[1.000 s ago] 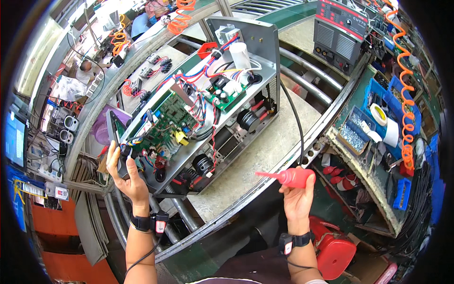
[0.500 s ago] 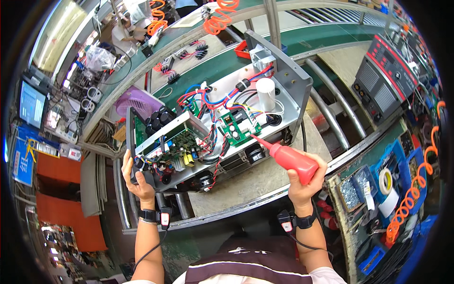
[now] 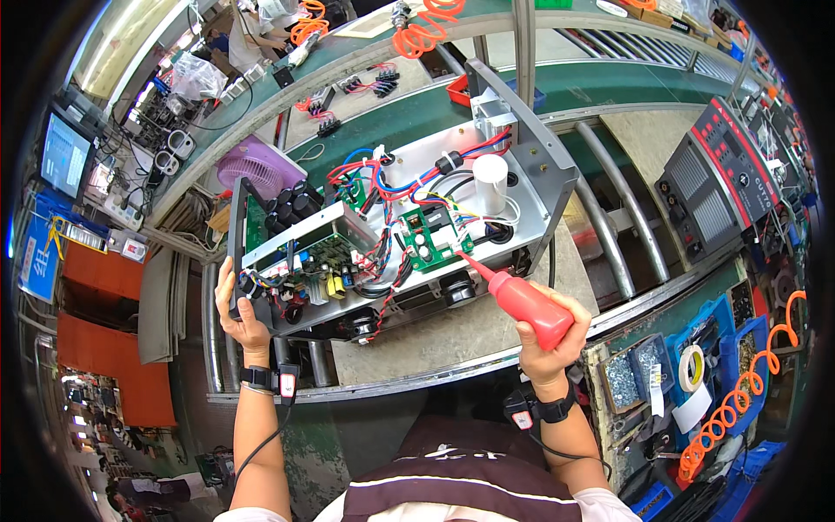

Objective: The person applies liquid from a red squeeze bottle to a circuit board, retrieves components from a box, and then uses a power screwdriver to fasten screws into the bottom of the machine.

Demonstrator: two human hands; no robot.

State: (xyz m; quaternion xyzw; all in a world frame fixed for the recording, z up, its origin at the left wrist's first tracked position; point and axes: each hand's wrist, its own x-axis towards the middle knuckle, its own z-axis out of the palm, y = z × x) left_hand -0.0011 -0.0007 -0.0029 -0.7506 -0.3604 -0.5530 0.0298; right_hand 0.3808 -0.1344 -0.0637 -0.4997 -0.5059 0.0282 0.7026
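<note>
My right hand (image 3: 554, 346) is wrapped round a red squeeze bottle (image 3: 532, 311) with a long thin nozzle. The nozzle's tip is at the near edge of a small green circuit board (image 3: 424, 241); whether it touches cannot be made out. That board sits inside an open metal machine chassis (image 3: 522, 209), among bundled red, blue and black wires, a white cylinder (image 3: 490, 184) and a larger board with black capacitors (image 3: 291, 204). My left hand (image 3: 244, 318) rests with fingers spread against the chassis's left end panel, holding nothing.
Metal rollers (image 3: 606, 230) carry the chassis's board. A finished machine with a red-edged panel (image 3: 722, 174) stands at the right. Blue parts bins (image 3: 709, 344) and a coiled orange hose (image 3: 739, 396) are at the lower right. A purple fan (image 3: 261, 167) sits behind the chassis.
The view has shifted slightly. The bottle's nozzle stays close to the same edge of the small board, and my left hand keeps its place on the end panel.
</note>
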